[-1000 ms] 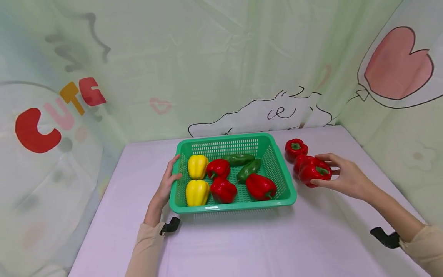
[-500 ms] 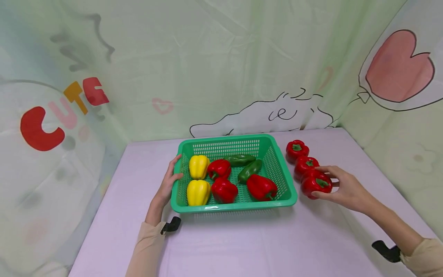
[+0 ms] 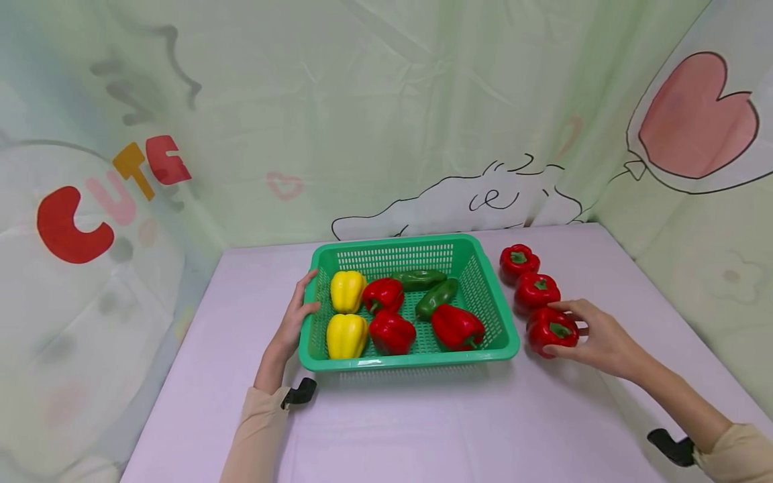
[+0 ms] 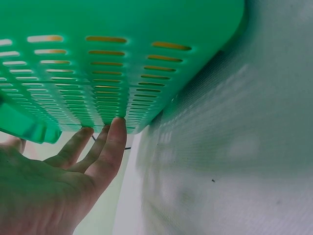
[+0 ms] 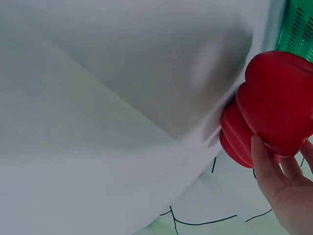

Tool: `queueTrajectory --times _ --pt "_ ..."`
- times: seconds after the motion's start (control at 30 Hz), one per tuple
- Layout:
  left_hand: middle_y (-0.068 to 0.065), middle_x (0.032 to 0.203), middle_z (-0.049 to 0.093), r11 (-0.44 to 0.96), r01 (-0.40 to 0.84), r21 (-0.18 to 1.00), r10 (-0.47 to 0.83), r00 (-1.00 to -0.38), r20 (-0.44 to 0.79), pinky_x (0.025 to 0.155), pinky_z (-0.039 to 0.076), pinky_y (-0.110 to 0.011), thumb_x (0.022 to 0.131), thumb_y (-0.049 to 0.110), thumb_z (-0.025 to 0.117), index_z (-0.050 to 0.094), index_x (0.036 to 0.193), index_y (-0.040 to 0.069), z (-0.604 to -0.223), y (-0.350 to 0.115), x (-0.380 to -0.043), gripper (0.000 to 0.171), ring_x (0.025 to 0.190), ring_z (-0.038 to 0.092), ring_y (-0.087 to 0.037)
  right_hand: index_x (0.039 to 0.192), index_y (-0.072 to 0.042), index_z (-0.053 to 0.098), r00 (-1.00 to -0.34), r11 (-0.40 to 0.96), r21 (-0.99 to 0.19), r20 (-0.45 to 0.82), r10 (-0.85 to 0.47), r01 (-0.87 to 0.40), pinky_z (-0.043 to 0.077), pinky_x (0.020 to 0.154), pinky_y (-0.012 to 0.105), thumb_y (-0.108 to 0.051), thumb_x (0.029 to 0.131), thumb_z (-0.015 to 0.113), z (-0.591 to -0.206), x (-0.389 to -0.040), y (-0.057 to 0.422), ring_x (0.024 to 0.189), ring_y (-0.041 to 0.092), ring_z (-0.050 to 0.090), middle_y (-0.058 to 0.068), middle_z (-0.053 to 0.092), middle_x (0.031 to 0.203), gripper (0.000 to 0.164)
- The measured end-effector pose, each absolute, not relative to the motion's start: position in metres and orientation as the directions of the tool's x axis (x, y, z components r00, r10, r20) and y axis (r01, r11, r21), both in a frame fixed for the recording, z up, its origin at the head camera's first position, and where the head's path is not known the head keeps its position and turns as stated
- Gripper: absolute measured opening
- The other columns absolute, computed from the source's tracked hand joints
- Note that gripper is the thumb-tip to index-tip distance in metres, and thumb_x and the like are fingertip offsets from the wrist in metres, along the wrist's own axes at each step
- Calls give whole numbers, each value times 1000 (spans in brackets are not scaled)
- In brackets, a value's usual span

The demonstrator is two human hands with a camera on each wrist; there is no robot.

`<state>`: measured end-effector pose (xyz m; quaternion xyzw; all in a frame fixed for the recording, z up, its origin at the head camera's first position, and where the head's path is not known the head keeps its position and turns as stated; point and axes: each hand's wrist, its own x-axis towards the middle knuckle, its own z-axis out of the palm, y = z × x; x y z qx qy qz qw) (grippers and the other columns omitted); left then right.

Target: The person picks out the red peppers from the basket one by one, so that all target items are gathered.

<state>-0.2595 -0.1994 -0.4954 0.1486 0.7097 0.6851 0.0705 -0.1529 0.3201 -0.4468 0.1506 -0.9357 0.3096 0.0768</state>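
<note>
Green plastic fills the middle of my head view: a basket (image 3: pixel 410 362) of yellow (image 3: pixel 347 292), red (image 3: pixel 392 332) and green peppers (image 3: pixel 436 299), with the left hand (image 3: pixel 293 320) at its left rim and the right hand (image 3: pixel 604 342) pinching the nearest red pepper (image 3: pixel 551 331), just right of the basket, near two others (image 3: pixel 536 291). On the left wrist, I see extended fingers touching the slotted outer wall. On the right wrist, I see fingertips against the gripped pepper, another red one beyond it.
</note>
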Motion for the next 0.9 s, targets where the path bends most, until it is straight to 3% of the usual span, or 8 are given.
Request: queueTrajectory --times 0.4,0.63,0.9 --pt "-12 163 9 26 119 992 308 -945 106 108 29 -58 96 11 41 15 157 20 -498 -199 -260 67 142 24 -38 124 5 56 -943 765 -553 221 -248 -330 49 67 16 -15 63 92 -457 -154 323 105 41 52 24 57 117 74" --pt "-12 163 10 24 115 993 301 -948 103 108 28 -58 96 12 42 16 157 20 -496 -200 -259 67 142 23 -38 125 6 56 -943 759 -560 219 -250 -331 56 67 29 -12 62 92 -455 -155 321 107 41 51 24 56 118 74" --pt "-13 163 9 21 112 993 311 -945 100 108 28 -58 96 12 42 15 158 21 -498 -200 -261 68 143 22 -38 123 6 57 -940 769 -544 243 -239 -336 56 66 27 -12 62 92 -447 -154 323 103 42 53 25 58 116 73"
